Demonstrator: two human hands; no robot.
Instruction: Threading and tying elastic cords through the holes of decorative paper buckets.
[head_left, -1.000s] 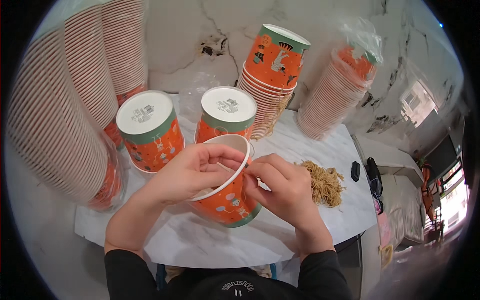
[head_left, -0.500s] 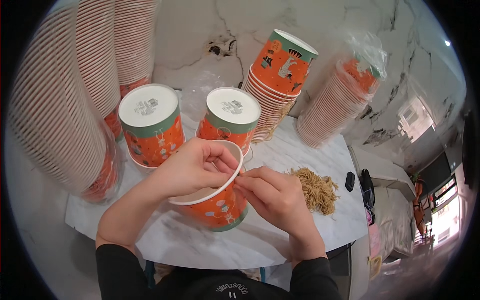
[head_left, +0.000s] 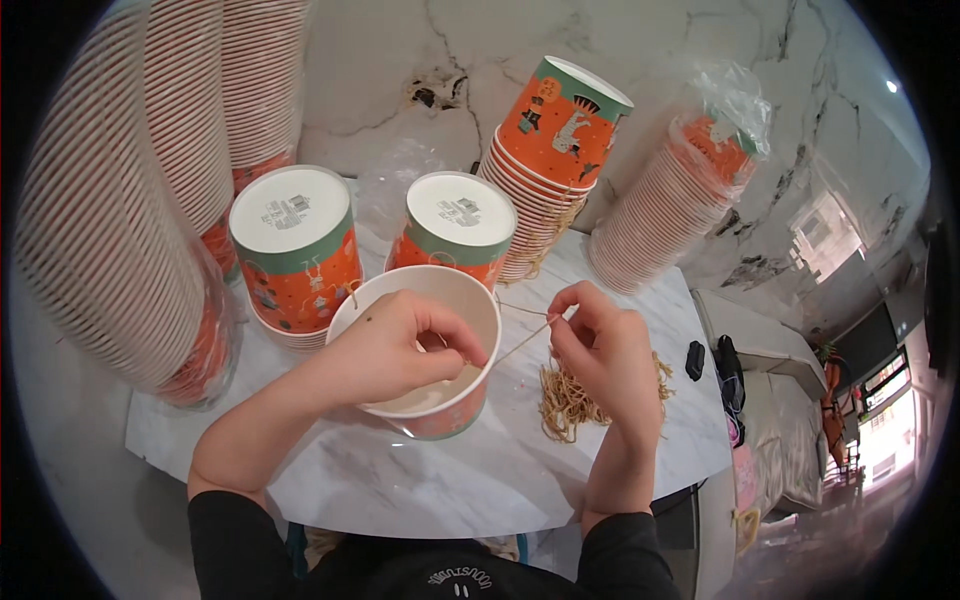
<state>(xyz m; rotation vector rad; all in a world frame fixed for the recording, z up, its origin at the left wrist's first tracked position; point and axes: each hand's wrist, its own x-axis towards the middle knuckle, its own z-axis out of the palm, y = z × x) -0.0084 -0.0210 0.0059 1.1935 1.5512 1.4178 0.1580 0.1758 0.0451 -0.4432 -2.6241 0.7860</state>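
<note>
A large orange paper cup [head_left: 450, 417] with a green base band stands mouth-up in front of me, its white rim tilted slightly toward me. My left hand [head_left: 425, 345] reaches over the near rim into the cup; its fingers are curled together at the inner right wall, and what they grip is hidden. Right of the cup, my right hand [head_left: 605, 345] pinches a thin tan cord [head_left: 522, 343], which stretches taut back to the cup's right side. A short bit of cord also shows at the far left rim. Below my right hand lies a pile of tan cords [head_left: 570, 400].
Two upside-down cup stacks [head_left: 292, 215] [head_left: 462, 210] stand just beyond the cup. A taller stack [head_left: 560, 130] with cords hanging from it is behind them. Plastic-wrapped cup stacks [head_left: 110, 220] [head_left: 675, 190] rise at left and far right. A small black object [head_left: 695, 360] lies near the table's right edge.
My right hand has moved away from the cup's rim, up and to the right, drawing the cord out. The cup has turned more upright, with my left hand still inside.
</note>
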